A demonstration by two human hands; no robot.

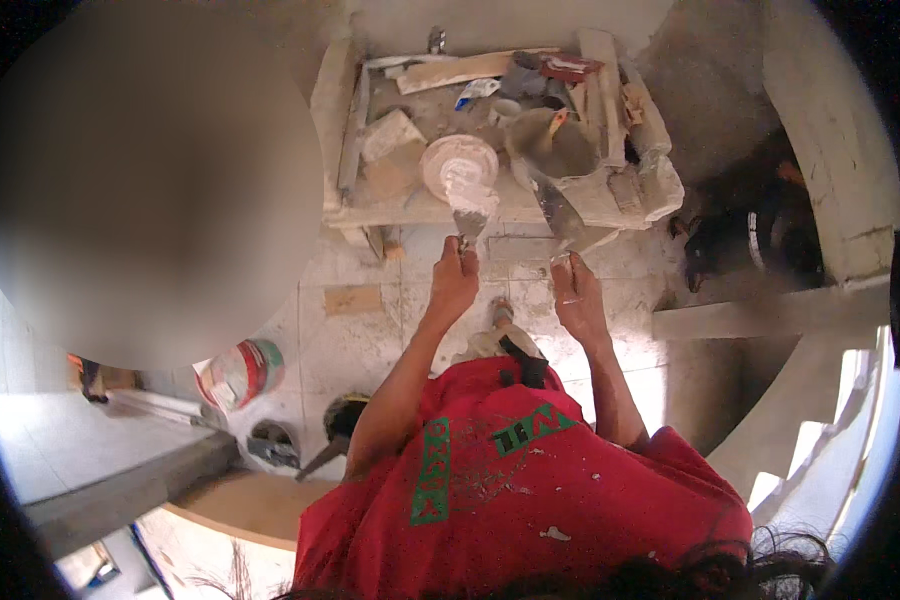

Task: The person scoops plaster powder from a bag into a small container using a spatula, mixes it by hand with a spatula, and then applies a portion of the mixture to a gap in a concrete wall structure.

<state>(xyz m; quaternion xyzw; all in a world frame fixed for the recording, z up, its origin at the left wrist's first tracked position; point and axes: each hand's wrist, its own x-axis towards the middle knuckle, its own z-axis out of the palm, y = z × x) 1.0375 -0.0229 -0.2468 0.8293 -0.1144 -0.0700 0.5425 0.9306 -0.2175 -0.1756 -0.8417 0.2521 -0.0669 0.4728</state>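
Observation:
My left hand (454, 282) is closed around the handle of a putty knife (470, 224), whose blade carries a lump of white plaster (472, 190). Behind that blade, a round pale dish (458, 160) smeared with white sits near the table's front edge. In my right hand (579, 298) is a wide-bladed plastering knife (558, 212), its long metal blade slanting up to the left toward a round bucket (560, 150). The two tools are apart from each other. My fingers partly hide both handles.
The rough wooden table (410, 212) also bears a block (392, 136), boards and rags. A red-and-white bucket (240, 376) stands on the floor at lower left. A ledge (760, 314) juts out at right, near a dark bundle (740, 240). A blurred disc covers the upper left.

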